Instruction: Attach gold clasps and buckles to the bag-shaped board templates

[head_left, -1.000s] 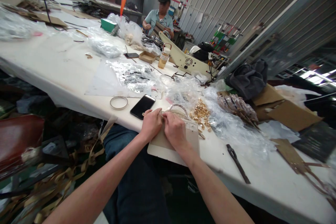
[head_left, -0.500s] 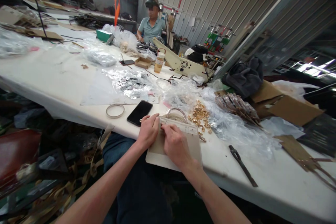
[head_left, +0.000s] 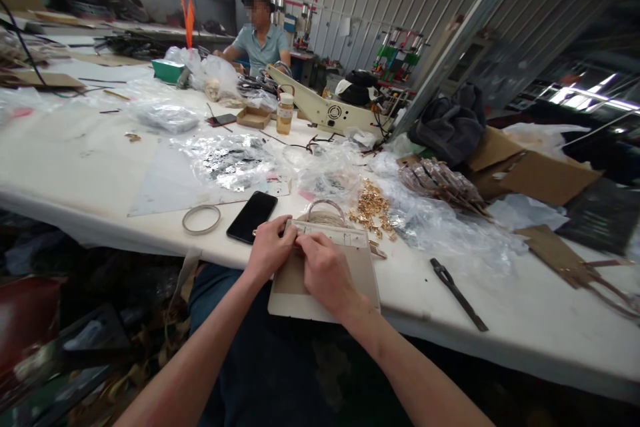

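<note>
A flat beige bag piece [head_left: 357, 277] with a curved handle [head_left: 326, 204] at its far side rests at the table's front edge, partly over my lap. My left hand [head_left: 270, 248] is closed on its upper left corner, thumb on top. Beside it my right hand [head_left: 327, 272] lies over the piece, its thumb and fingers pinched together near the left thumb. What the pinch holds is hidden by the fingers. Thin slots or prongs show along the upper edge. A heap of gold-coloured metal fittings [head_left: 371, 208] lies just beyond the right corner.
Left of my hands lie a black phone [head_left: 253, 216] and a round band [head_left: 201, 219]. A dark metal tool [head_left: 458, 295] is at the right. Plastic bags [head_left: 450, 237], a bottle [head_left: 285, 115] and a cream machine [head_left: 335, 110] stand farther back. A co-worker [head_left: 261, 47] sits across the table.
My view has turned slightly, so the scene sits further left. Both hands stay at the same corner of the bag piece. The co-worker's raised arm has come down.
</note>
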The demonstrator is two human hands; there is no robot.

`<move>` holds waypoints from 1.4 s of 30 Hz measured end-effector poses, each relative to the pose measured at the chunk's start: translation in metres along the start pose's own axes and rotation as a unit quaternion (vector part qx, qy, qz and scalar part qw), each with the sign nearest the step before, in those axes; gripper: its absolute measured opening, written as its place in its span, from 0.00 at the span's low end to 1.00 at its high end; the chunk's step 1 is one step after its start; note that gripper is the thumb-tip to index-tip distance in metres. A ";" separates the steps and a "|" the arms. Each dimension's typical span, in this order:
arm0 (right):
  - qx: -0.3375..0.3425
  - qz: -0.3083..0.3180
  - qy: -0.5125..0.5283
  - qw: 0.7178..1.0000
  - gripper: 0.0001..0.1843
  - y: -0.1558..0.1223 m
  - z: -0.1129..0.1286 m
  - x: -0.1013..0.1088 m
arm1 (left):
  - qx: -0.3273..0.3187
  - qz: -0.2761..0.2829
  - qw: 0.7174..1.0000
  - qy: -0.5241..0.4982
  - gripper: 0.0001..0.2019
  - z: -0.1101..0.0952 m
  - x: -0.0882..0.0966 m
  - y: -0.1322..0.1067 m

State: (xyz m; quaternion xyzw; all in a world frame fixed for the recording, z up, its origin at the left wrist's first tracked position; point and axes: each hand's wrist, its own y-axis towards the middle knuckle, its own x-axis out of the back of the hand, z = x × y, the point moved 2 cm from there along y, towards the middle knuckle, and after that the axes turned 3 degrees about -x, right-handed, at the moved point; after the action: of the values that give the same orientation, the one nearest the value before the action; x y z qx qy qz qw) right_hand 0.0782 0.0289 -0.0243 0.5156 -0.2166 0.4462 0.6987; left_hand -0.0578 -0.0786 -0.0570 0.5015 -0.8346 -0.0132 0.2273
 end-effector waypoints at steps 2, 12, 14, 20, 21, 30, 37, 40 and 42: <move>-0.008 0.001 -0.002 1.000 0.20 -0.001 -0.002 -0.001 | 0.035 0.007 0.999 -0.037 0.20 0.003 0.000 0.005; -0.016 -0.010 0.001 1.000 0.18 -0.001 -0.005 0.000 | 0.113 0.050 0.979 -0.160 0.25 0.000 0.003 0.013; -0.018 -0.010 0.003 1.000 0.18 -0.001 -0.006 0.001 | 0.122 0.055 0.976 -0.174 0.27 0.001 0.002 0.014; -0.030 -0.011 0.009 0.999 0.19 -0.003 -0.008 0.000 | 0.123 0.052 0.976 -0.171 0.26 0.003 0.001 0.017; -0.031 -0.015 0.014 0.999 0.19 -0.004 -0.008 0.000 | 0.123 0.051 0.976 -0.171 0.26 0.002 0.001 0.016; -0.016 -0.019 0.021 0.999 0.20 -0.002 -0.006 0.001 | 0.107 0.063 0.974 -0.191 0.26 0.002 -0.001 0.013; -0.025 -0.017 0.038 0.999 0.20 -0.002 -0.009 -0.001 | 0.093 0.073 0.976 -0.185 0.24 0.009 -0.001 0.014; -0.030 -0.012 0.044 0.999 0.20 -0.001 -0.009 -0.002 | 0.086 0.064 0.981 -0.161 0.22 0.011 -0.002 0.014; -0.032 -0.008 0.040 0.999 0.19 0.001 -0.007 -0.002 | 0.082 0.065 0.983 -0.150 0.22 0.010 -0.002 0.014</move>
State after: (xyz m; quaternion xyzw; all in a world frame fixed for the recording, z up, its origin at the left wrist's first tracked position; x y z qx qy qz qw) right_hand 0.0756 0.0349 -0.0282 0.4761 -0.1985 0.4536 0.7268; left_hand -0.0732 -0.0721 -0.0633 0.4552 -0.8885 -0.0051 0.0584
